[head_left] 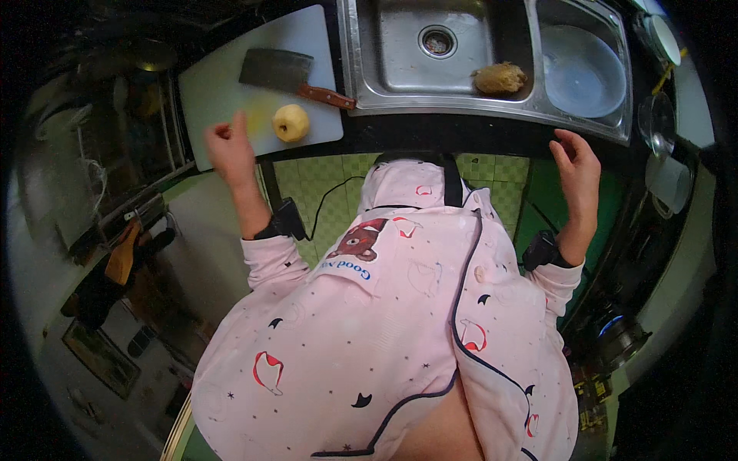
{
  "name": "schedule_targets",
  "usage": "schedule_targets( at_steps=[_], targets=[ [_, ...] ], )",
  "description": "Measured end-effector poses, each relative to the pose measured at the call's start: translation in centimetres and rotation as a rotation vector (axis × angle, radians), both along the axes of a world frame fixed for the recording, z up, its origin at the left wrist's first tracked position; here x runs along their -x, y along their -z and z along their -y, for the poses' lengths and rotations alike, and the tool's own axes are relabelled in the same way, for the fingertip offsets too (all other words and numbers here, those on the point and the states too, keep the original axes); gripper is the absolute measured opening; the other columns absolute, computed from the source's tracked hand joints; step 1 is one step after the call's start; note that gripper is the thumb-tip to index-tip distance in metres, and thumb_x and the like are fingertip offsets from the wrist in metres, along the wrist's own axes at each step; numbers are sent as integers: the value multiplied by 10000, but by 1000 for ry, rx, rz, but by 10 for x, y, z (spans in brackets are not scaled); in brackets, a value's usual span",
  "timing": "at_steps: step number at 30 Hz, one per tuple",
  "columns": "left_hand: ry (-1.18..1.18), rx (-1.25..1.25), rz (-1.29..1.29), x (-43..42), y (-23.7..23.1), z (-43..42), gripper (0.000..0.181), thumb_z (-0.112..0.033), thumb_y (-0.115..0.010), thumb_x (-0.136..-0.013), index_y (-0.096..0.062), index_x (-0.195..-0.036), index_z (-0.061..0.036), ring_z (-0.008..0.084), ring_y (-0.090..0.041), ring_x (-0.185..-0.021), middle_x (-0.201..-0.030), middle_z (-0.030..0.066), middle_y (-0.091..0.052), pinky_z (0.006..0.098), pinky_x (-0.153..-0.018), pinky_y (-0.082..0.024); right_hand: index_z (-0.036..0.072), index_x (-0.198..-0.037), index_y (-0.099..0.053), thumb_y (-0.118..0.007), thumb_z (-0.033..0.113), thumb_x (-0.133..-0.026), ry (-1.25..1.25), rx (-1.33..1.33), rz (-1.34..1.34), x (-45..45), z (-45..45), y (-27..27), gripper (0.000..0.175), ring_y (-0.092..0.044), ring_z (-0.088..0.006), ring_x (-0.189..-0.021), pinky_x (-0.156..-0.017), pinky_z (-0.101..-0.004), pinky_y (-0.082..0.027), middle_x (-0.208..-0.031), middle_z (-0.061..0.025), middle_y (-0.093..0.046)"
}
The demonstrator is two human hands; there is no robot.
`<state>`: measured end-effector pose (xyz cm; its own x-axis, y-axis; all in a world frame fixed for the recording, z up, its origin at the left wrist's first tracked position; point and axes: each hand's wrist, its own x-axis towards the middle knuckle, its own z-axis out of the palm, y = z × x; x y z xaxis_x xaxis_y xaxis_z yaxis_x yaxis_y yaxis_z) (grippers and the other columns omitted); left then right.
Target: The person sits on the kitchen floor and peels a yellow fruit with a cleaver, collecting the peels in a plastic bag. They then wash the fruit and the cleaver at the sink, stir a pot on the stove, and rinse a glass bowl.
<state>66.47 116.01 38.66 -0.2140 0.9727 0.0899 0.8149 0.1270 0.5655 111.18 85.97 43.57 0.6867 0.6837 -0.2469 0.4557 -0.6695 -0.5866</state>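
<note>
My left hand (230, 147) is raised over the near left part of a white cutting board (219, 75), thumb up and fingers curled, holding nothing that I can see. To its right on the board sits a peeled, pale yellow round fruit or vegetable (291, 123). Behind that lies a cleaver (277, 69), its wooden handle reaching over the board's right edge to the sink rim. My right hand (576, 158) hovers by the counter's front edge below the right basin, its fingers loosely bent and nothing visible between them.
A double stainless steel sink (438, 106) fills the far counter. A brownish, rough lump (500, 78) lies in the larger basin and a translucent bowl (583, 72) in the smaller one. A wooden spatula (123, 253) hangs at left. At lower right, a blue flame burns by a dark pot (622, 343).
</note>
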Motion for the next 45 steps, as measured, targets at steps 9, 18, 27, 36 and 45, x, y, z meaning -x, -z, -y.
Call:
schedule_targets(
  at_steps=[9, 18, 27, 36, 45],
  targets=[
    [867, 346, 554, -165, -51, 77, 724, -148, -655, -886, -264, -1495, -123, 302, -363, -1337, -1505, 164, -306, 411, -1025, -393, 23, -1287, -467, -598, 42, -741, 236, -228, 180, 3, 197, 7, 562, -483, -309, -1229, -1013, -376, -410, -1313, -166, -506],
    [1450, 590, 552, -341, -22, 254, 228, -56, -632, -901, -622, -1118, 16, 147, -604, -988, -1078, 85, -649, 264, -863, -474, 29, -837, -654, -686, 169, -791, 988, -146, 573, 120, 490, 8, 150, -628, -295, -786, -701, -374, -508, -930, -130, -643],
    [1986, 772, 453, -471, -36, 425, 224, -19, -620, -891, -590, -1112, 9, 127, -594, -941, -1039, 62, -651, 249, -831, -462, 17, -743, -630, -702, 233, -794, 1628, -2, 423, 223, 605, 3, 234, -590, -293, -576, -548, -374, -459, -656, -141, -611],
    [1788, 581, 272, -598, 43, 514, 274, -177, -697, -834, -627, -1011, 20, 137, -597, -749, -832, 83, -657, 283, -682, -478, -9, -684, -508, -695, 241, -850, 1595, 103, 248, 196, 680, 37, 354, -339, -227, -536, -511, -364, -353, -584, -137, -397],
    [1116, 608, 497, -721, 90, 522, 306, -220, -773, -774, -647, -877, 39, 141, -596, -608, -738, 76, -649, 303, -562, -478, 6, -782, -611, -702, 238, -854, 1361, 151, 137, 82, 748, 30, 259, -506, -219, -542, -540, -335, -414, -636, -100, -591]
  ],
)
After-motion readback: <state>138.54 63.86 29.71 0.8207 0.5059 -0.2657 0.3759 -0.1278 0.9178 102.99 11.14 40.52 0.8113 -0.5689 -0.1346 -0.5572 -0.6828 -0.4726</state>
